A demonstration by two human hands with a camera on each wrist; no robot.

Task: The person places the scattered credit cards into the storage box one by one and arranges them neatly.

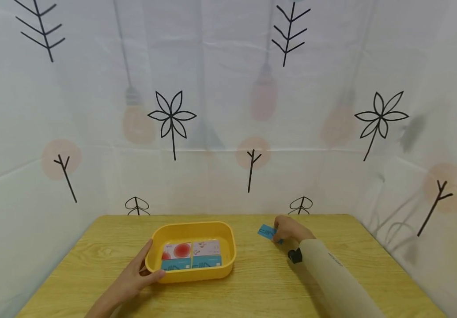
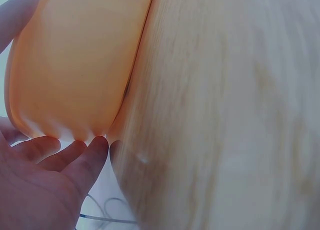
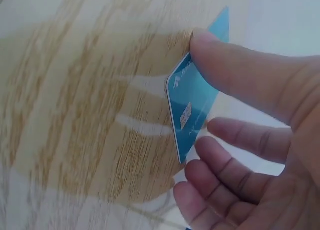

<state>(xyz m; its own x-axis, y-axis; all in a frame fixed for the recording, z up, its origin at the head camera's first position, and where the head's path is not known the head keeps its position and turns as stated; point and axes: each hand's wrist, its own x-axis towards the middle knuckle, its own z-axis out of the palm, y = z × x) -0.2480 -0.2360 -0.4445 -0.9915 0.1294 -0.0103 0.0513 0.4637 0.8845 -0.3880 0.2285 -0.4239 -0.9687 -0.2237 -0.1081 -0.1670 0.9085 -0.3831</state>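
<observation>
In the head view, a yellow plastic basket (image 1: 196, 277) stands on the table left of the middle. Several cards (image 1: 191, 255) lie inside it in two rows, pale ones with red patterns behind and blue ones in front. My left hand (image 1: 130, 276) holds the basket's left end, thumb at the front corner and fingers along the side; the left wrist view shows the fingertips (image 2: 97, 145) against its wall. Further right, my right hand (image 1: 289, 229) grips a blue card (image 3: 187, 100) with a small chip by its edges, thumb on one edge and fingers on the opposite one.
A light wood-grain table (image 1: 260, 291) lies under everything. White curtains (image 1: 220, 176) printed with black plants and coloured bulbs surround it at the back and both sides. A black strap (image 1: 295, 255) sits at my right wrist, below a beige sleeve (image 1: 333, 278).
</observation>
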